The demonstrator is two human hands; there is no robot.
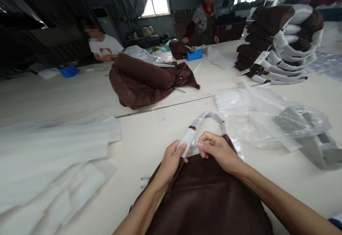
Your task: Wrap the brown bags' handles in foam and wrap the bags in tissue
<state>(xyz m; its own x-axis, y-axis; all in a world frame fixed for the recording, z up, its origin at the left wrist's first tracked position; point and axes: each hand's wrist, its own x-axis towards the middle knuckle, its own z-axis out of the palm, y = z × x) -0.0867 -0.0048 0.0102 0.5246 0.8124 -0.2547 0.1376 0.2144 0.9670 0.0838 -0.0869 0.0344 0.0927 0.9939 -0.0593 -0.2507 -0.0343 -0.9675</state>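
Observation:
A dark brown handbag [208, 199] lies in front of me on the white table. Its handle [205, 115] arches up at the far end, wrapped in white padding with a brown patch showing through. My left hand [173, 156] is closed around the left foot of this handle, thumb on top. Just to the right, my right hand [213, 147] pinches a short translucent strip [194, 145], which looks like clear tape and reaches toward the wrapped handle. The exact contact between strip and wrapping is too small to make out.
White wrapping sheets [53, 163] spread at left. Clear plastic bags [248, 103] and a grey tape dispenser [317, 146] lie at right. A brown bag [144, 78] sits across the table seam, near a stack of wrapped bags [278, 46]. Two co-workers stand beyond, near a blue dispenser [195, 55].

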